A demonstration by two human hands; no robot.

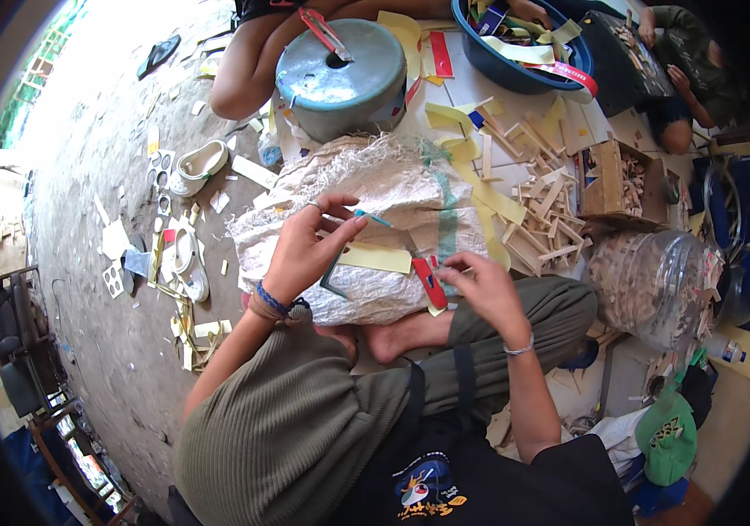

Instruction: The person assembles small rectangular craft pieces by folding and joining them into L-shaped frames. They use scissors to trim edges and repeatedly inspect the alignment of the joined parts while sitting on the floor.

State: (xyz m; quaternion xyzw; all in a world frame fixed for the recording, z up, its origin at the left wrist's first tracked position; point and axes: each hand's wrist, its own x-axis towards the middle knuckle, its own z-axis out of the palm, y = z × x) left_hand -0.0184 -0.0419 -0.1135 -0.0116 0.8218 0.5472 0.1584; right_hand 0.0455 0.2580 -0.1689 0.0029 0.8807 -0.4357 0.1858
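My left hand [312, 245] is raised over a white woven sack [296, 180] lying in front of my crossed legs. Its thumb and fingers close on a thin teal strip-like piece [373, 218]. Below that hand, a dark green bent strip [333, 282] shows against the sack. A pale yellow strip [377, 258] lies between my two hands. At its right end is a flat red piece [428, 283] with a dark patch. My right hand [483, 285] is just right of the red piece, fingertips pinched together; what they hold, if anything, is too small to name.
A round grey metal drum [344, 83] stands beyond the sack, a red-handled cutter [322, 33] on it. Wooden sticks [546, 210] are heaped at right, near a cardboard box [601, 180]. Other people sit around a blue basin [515, 77]. Clogs [198, 167] lie at left.
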